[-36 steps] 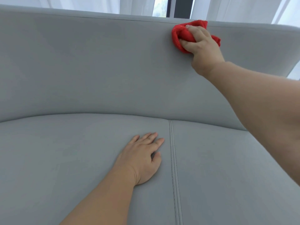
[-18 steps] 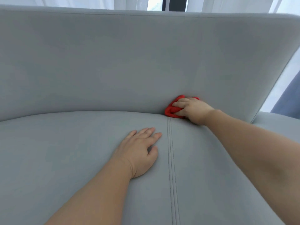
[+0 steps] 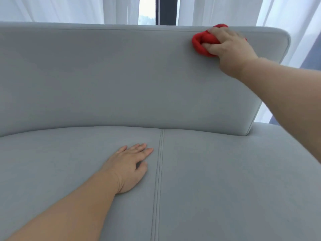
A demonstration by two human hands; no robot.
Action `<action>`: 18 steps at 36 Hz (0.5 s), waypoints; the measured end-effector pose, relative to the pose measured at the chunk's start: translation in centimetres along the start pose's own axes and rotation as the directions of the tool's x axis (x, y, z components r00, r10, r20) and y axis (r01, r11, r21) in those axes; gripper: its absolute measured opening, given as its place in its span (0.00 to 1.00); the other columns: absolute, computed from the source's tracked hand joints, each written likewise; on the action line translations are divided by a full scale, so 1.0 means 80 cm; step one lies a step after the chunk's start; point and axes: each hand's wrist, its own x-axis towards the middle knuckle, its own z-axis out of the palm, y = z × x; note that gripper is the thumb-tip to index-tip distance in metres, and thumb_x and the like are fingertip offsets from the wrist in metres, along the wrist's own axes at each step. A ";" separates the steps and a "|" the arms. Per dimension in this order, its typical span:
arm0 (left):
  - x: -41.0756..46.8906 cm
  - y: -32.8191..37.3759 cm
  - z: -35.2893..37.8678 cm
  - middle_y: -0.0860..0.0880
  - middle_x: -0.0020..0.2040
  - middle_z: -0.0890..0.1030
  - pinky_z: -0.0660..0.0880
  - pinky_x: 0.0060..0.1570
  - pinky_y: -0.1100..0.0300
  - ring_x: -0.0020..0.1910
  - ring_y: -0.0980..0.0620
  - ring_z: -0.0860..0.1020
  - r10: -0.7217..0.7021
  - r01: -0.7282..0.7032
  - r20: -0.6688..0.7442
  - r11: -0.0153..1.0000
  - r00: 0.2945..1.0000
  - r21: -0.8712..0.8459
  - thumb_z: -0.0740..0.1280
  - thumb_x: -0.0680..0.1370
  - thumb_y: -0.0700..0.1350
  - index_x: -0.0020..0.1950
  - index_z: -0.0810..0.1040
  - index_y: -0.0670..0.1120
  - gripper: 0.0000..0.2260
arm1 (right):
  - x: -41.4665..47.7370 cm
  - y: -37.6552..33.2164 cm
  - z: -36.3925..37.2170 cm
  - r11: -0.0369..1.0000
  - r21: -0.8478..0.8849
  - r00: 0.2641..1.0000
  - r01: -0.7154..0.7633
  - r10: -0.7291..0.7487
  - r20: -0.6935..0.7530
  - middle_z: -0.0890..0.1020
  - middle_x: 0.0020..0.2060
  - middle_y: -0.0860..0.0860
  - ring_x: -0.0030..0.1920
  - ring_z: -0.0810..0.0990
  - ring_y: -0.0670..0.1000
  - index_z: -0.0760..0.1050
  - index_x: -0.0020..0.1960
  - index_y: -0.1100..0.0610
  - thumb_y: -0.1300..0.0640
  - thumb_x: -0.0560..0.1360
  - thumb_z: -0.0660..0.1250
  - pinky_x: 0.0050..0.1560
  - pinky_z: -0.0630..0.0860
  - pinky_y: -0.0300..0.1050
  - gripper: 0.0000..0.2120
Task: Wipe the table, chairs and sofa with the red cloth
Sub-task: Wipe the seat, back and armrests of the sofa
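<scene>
Gripping the bunched cloth (image 3: pixel 203 43) against the sofa (image 3: pixel 121 75) backrest's top edge, the right hand (image 3: pixel 229 47) wipes; the left hand (image 3: pixel 128 167) lies flat on the seat, likely for support.

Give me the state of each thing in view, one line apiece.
red cloth: bunched, pressed against the backrest near its top edge.
right hand: grips the red cloth.
left hand: flat, fingers straight, resting on the seat.
sofa backrest: upright, touched by the cloth near its right end.
sofa seat: bears the left hand beside its centre seam.
curtains: parted, leaving a gap.
</scene>
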 end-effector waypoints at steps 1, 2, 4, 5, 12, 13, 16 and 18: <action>0.002 0.003 -0.007 0.58 0.78 0.49 0.43 0.72 0.61 0.76 0.61 0.48 -0.020 0.021 0.045 1.000 0.999 -0.002 0.41 0.74 0.60 0.77 0.51 0.59 0.30 | -0.001 0.003 -0.004 0.999 0.036 0.999 -0.033 0.032 0.041 0.61 0.74 0.60 0.72 0.58 0.66 0.71 0.70 0.53 0.70 0.73 0.61 0.72 0.56 0.61 0.28; 0.004 0.009 -0.014 0.56 0.78 0.51 0.45 0.72 0.61 0.76 0.60 0.50 -0.050 0.050 0.082 0.999 0.995 0.000 0.47 0.78 0.56 0.77 0.54 0.58 0.26 | -0.002 0.003 -0.007 0.996 0.074 0.997 -0.041 0.036 0.071 0.58 0.75 0.59 0.74 0.55 0.65 0.69 0.71 0.52 0.72 0.72 0.61 0.73 0.52 0.60 0.30; 0.010 0.030 -0.030 0.51 0.77 0.59 0.54 0.72 0.60 0.75 0.53 0.59 -0.113 0.110 0.074 0.993 0.991 0.044 0.52 0.80 0.52 0.75 0.62 0.53 0.22 | -0.004 0.000 -0.006 0.994 0.106 0.997 -0.022 0.014 0.076 0.56 0.76 0.59 0.75 0.52 0.64 0.68 0.72 0.52 0.73 0.71 0.62 0.74 0.48 0.60 0.33; 0.013 0.046 -0.035 0.48 0.75 0.63 0.58 0.70 0.59 0.73 0.50 0.63 -0.113 0.110 0.039 0.992 0.993 0.070 0.52 0.80 0.52 0.73 0.66 0.51 0.21 | -0.005 0.000 -0.002 0.993 0.115 0.997 -0.029 0.021 0.074 0.55 0.77 0.59 0.75 0.52 0.64 0.68 0.72 0.52 0.72 0.70 0.63 0.74 0.46 0.60 0.33; 0.023 0.108 0.010 0.54 0.79 0.47 0.39 0.74 0.56 0.77 0.56 0.45 0.125 -0.125 -0.032 0.992 0.992 -0.001 0.49 0.82 0.53 0.78 0.49 0.54 0.24 | -0.019 -0.002 0.033 0.988 0.153 1.000 -0.022 0.025 -0.015 0.59 0.76 0.59 0.74 0.55 0.65 0.69 0.72 0.52 0.69 0.70 0.64 0.73 0.49 0.64 0.32; 0.025 0.105 0.012 0.54 0.79 0.47 0.39 0.74 0.57 0.77 0.56 0.45 0.125 -0.125 -0.046 0.992 0.991 -0.006 0.48 0.82 0.53 0.78 0.49 0.55 0.24 | -0.020 -0.003 0.036 0.985 0.169 0.999 -0.034 0.038 -0.022 0.58 0.76 0.58 0.75 0.54 0.65 0.69 0.72 0.51 0.70 0.69 0.63 0.74 0.48 0.63 0.32; 0.025 0.104 0.014 0.55 0.79 0.46 0.39 0.74 0.58 0.77 0.57 0.44 0.138 -0.138 -0.045 0.990 0.989 0.004 0.48 0.82 0.53 0.78 0.48 0.55 0.24 | -0.022 -0.010 0.038 0.979 0.194 0.997 -0.063 0.071 -0.033 0.59 0.76 0.57 0.74 0.55 0.65 0.70 0.71 0.51 0.70 0.69 0.62 0.74 0.48 0.60 0.33; 0.025 0.105 0.013 0.55 0.79 0.46 0.39 0.74 0.58 0.77 0.57 0.44 0.134 -0.133 -0.040 0.991 0.990 0.014 0.48 0.82 0.53 0.78 0.47 0.56 0.24 | -0.022 -0.011 0.039 0.981 0.179 0.995 -0.071 0.081 -0.050 0.60 0.75 0.58 0.74 0.56 0.66 0.71 0.71 0.52 0.70 0.68 0.61 0.73 0.49 0.60 0.32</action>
